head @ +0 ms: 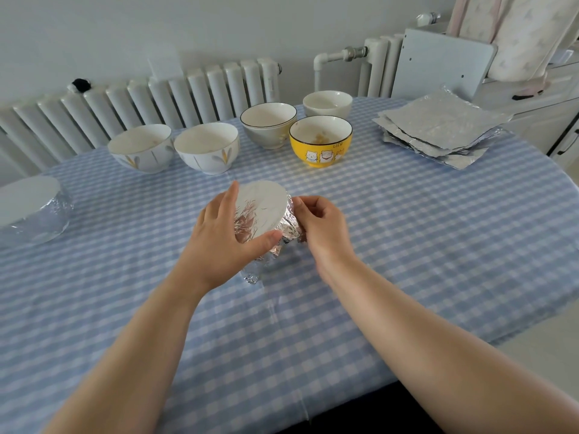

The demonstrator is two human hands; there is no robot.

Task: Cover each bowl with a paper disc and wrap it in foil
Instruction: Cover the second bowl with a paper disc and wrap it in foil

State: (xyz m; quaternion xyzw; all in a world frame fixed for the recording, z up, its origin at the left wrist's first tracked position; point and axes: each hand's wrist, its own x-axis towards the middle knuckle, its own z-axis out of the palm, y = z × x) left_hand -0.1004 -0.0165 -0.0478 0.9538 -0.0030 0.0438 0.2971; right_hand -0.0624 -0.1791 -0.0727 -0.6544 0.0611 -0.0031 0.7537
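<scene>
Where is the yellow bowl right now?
In the head view the yellow bowl stands on the far side of the table, right of centre, just in front of the grey bowl and left of the foil stack.

We see a foil-wrapped bowl tilted between our hands, its flat foil top facing up and away, crumpled foil bunched down its sides. Well to the left of our left hand sits a second wrapped bowl, upright. Beyond our hands stand five uncovered bowls: two white patterned ones, a grey one, a yellow cat bowl, a plain white one. Far right of our right hand lies a stack of foil sheets.
</scene>
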